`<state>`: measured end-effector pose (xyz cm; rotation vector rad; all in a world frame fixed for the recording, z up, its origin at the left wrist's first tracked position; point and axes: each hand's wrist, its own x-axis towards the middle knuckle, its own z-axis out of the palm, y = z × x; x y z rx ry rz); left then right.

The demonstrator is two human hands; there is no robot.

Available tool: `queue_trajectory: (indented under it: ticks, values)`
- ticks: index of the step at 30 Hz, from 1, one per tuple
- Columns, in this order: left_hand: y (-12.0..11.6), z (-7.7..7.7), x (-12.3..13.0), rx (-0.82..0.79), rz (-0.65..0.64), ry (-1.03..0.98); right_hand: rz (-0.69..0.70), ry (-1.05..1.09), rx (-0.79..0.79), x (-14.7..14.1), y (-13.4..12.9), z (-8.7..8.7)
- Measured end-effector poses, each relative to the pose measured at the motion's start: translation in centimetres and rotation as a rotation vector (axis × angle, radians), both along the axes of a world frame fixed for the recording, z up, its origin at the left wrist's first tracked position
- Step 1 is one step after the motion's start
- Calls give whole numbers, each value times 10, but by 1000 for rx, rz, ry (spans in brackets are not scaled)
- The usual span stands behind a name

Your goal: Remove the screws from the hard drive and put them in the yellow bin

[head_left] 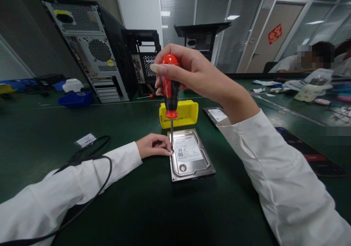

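Note:
A silver hard drive lies label side up on the dark green table. My right hand is wrapped round the top of a red and black screwdriver, which stands upright with its shaft tip at the drive's left edge. Beside that tip, my left hand has its thumb and fingers pinched together at the same edge; whatever they hold is too small to make out. Just behind the drive sits a yellow bin with small dark bits inside.
Computer cases stand at the back left and centre. Another hard drive lies right of the bin, partly behind my right sleeve. A black cable crosses my left sleeve. A dark panel lies at right. People sit at far right.

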<state>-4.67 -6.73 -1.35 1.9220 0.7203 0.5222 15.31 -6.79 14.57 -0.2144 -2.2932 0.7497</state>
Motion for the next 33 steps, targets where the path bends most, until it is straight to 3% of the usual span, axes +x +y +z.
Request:
queue_trajectory:
  ticks: [4,7,13,16,18,21,25,27,33]
  values:
    - [3,6,-7,37,109,-136,-30,37,-33,8,-3,5]
    - [6,6,-12,-83,146,-201,-38,56,-49,12,-3,6]
    - [3,4,-10,-163,265,-105,-77,23,-25,12,-3,7]
    - [-2,7,-8,-122,270,-73,-93,0,-3,9,-4,5]
    - [-7,12,-10,6,288,-11,-91,-22,7,7,-5,3]
    - [-24,23,-23,266,326,126,-74,-28,43,6,-6,-2]
    - [-60,41,-58,353,84,202,-109,-17,134,10,-11,-5]
    - [-79,44,-76,393,25,308,-133,-20,138,14,-13,-4]
    - [-113,27,-100,482,131,369,-195,-4,35,17,-14,-3]
